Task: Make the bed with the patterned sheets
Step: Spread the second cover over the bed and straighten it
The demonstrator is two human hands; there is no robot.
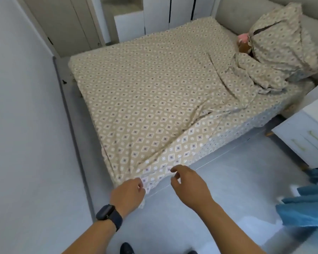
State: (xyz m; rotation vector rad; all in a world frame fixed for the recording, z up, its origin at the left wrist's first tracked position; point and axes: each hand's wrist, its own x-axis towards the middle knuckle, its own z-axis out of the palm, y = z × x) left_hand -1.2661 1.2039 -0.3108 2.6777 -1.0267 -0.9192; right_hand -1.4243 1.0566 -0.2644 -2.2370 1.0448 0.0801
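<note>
White drawer cabinet (305, 142) right of the bed, blue fabric (307, 208) on the floor

Counted from the bed (154, 88): 1 bed. 1 patterned sheet (145, 110) spread over it. 2 patterned pillows (283, 44) stacked at its far right corner. 1 white drawer unit (305, 136) beside its right edge. My 2 hands at its near corner: left hand (128, 195), right hand (187, 186). 1 watch (108, 216) on my left wrist.
</note>
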